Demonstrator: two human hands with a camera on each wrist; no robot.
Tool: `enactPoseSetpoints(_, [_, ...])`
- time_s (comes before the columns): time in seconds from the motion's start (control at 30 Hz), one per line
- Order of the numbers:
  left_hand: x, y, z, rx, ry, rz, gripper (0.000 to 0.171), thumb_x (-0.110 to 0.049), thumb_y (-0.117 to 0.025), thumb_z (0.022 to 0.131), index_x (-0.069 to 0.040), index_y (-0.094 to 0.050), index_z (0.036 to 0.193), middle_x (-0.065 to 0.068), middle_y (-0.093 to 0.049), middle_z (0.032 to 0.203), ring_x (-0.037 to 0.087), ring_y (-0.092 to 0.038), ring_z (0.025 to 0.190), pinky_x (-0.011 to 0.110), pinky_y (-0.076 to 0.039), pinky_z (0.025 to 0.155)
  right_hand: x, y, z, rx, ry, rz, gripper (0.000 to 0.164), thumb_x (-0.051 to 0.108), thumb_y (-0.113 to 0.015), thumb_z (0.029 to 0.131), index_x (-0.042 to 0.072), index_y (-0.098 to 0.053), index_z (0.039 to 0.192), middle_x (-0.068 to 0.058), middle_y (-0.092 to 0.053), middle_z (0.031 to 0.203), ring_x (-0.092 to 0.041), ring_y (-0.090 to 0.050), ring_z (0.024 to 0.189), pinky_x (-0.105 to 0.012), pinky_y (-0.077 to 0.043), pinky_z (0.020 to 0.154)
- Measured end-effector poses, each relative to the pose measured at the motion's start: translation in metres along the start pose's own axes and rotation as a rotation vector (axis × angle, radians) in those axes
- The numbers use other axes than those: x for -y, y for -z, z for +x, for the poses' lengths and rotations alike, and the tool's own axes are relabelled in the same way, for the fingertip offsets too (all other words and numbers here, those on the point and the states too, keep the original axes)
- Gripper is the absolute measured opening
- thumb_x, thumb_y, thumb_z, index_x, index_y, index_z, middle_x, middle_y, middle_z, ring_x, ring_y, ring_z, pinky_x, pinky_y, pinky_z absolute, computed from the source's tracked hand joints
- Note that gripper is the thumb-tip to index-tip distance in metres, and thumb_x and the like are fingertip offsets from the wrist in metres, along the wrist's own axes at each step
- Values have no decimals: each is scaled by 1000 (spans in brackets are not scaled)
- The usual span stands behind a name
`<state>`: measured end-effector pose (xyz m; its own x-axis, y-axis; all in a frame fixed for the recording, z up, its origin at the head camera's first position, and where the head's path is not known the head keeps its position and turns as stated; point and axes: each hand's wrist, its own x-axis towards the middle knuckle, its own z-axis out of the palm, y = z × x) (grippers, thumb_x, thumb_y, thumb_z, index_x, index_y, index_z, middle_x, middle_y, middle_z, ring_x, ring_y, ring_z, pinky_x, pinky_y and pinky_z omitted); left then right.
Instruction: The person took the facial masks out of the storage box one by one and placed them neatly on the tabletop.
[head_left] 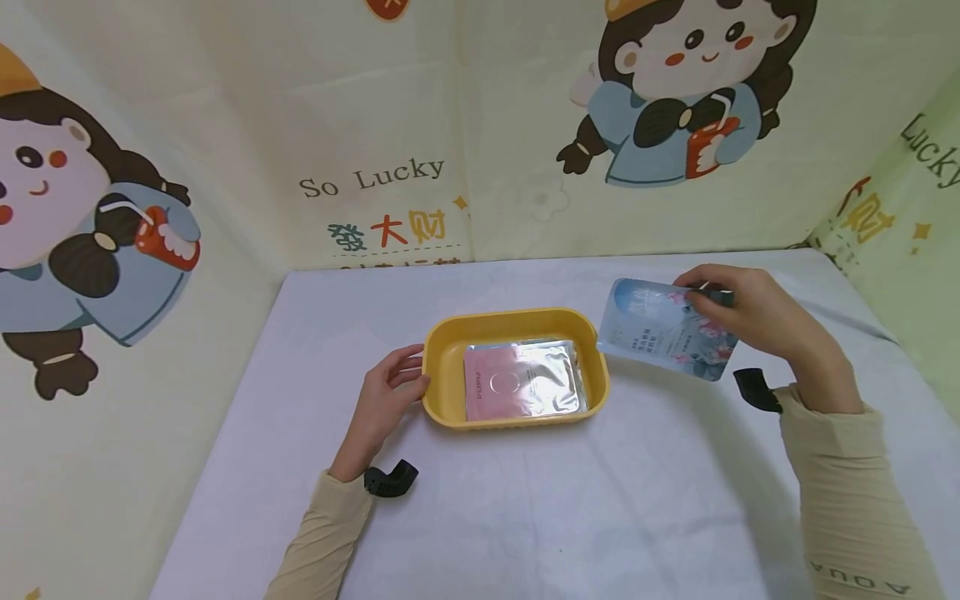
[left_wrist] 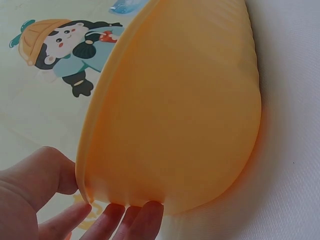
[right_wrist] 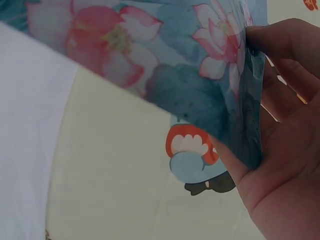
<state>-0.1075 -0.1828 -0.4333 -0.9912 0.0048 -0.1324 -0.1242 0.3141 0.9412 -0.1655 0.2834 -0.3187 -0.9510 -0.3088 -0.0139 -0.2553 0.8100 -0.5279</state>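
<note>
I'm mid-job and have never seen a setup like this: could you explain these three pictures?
No machine here, just a person's bare left hand and right hand. The wide picture is taken from the head, looking forward and down; the two close ones come from the left and right wrists. On the white cloth stands a yellow tray, with a pink-and-silver packet lying in it. The left hand holds the tray's end. The right hand pinches a blue flowered packet.

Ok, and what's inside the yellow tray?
A pink-and-silver packet lies in the yellow tray. Its layered-looking right edge hints at more beneath, but what it covers can't be seen.
</note>
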Motion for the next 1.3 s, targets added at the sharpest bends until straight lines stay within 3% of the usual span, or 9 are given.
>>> enactPoseSetpoints(0.53, [-6, 1, -1, -6, 5, -7, 49, -13, -68, 92, -15, -54, 138, 11, -60, 132, 27, -62, 117, 28, -59, 84, -8, 1, 4, 13, -22, -17, 30, 9, -60, 97, 6, -62, 127, -24, -61, 123, -34, -57, 98, -18, -47, 67])
enactPoseSetpoints(0.8, [-6, 1, 0, -4, 6, 2, 49, -15, -68, 92, -16, -54, 139, 10, -60, 132, 27, -61, 117, 28, -59, 85, -13, -8, 16, 94, -59, 18, 33, 12, -58, 99, 4, -59, 131, -25, -57, 128, -37, -54, 105, -44, -55, 83])
enactPoseSetpoints(1.0, [-7, 2, -1, 1, 7, -3, 49, -14, -68, 92, -15, -54, 139, 11, -59, 133, 27, -61, 118, 29, -59, 86, -14, -17, 25, 95, -24, 22, 28, 8, -57, 98, 4, -62, 125, -22, -63, 119, -32, -58, 100, -43, -55, 82])
enactPoseSetpoints(1.3, [-9, 2, -2, 10, 15, -20, 49, -14, -67, 92, -15, -54, 138, 11, -59, 132, 27, -61, 118, 29, -59, 85, -18, -26, 40, 159, -37, 18, 31, 10, -57, 98, 0, -62, 127, -24, -62, 118, -34, -58, 100, -53, -56, 88])
